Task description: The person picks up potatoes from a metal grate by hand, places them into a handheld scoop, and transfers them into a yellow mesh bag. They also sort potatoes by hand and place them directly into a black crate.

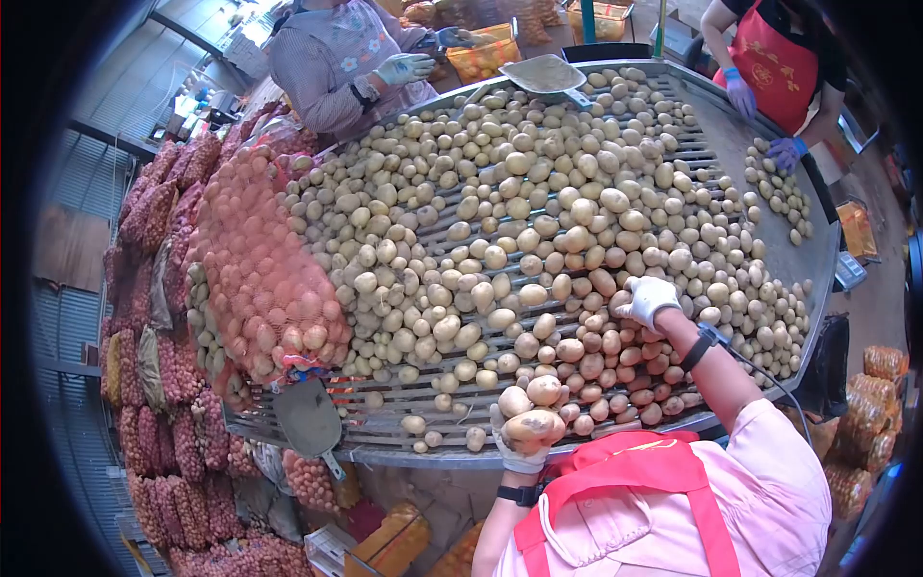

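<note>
A large slatted metal sorting table (769, 252) is covered with many small pale and reddish potatoes (500, 221). My left hand (522, 440), in a white glove, is held up near the table's front edge and cups a few potatoes (535, 409). My right hand (650, 297), also in a white glove, reaches forward and rests on the reddish potatoes at the right of the pile, fingers curled over them. A black band sits on each wrist.
A full orange mesh sack (264, 269) lies on the table's left side, with many more sacks (159, 385) stacked beyond it. Metal scoops lie at the front left (308, 418) and the far edge (541, 73). Two other people (341, 58) (779, 58) in gloves work at the far side.
</note>
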Demonstrator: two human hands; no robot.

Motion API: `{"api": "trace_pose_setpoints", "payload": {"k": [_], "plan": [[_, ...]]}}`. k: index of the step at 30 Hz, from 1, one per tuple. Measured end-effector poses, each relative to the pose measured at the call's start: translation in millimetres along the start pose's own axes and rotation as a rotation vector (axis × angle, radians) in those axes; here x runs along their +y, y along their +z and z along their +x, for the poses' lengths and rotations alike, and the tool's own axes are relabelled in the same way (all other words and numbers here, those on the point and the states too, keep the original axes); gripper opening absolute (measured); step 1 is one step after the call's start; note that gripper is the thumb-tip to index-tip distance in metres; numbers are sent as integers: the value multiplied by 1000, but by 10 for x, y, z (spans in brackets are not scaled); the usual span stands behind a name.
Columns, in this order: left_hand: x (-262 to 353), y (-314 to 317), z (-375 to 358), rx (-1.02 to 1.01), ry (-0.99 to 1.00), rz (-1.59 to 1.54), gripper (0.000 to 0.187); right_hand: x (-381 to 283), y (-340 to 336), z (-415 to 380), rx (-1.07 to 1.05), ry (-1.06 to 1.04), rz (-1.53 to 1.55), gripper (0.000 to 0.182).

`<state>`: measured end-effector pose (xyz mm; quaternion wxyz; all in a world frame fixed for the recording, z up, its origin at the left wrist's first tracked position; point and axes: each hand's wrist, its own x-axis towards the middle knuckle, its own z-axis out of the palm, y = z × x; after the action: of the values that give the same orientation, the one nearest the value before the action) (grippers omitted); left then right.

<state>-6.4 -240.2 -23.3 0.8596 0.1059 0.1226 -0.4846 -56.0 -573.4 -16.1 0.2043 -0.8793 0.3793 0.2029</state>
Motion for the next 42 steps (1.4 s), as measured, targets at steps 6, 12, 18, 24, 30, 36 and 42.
{"api": "trace_pose_setpoints", "payload": {"k": [6, 12, 18, 24, 30, 36, 42], "plan": [[25, -26, -84, -22, -5, -12, 69, 233, -35, 23, -3, -86, 298, 52], [27, -59, -151, -20, 20, 3, 67, 15, -53, -72, 9, -162, 300, 54], [-4, -19, -209, -23, 72, 56, 66, -140, -101, -551, -525, -337, 1583, 64], [-127, 328, -474, -41, 215, 136, 57, -473, 172, -899, -1008, -298, 1958, 55], [-129, 258, -943, 117, 385, 60, 60, -968, 557, -1135, -1148, -229, 1859, 52], [131, -17, -1473, -150, 470, -139, 64, -1282, 782, -1297, -1422, -138, 1728, 51], [441, -465, -2505, -102, 719, -333, 64, -1975, 1102, -1771, -1384, -212, 1620, 53]]}}
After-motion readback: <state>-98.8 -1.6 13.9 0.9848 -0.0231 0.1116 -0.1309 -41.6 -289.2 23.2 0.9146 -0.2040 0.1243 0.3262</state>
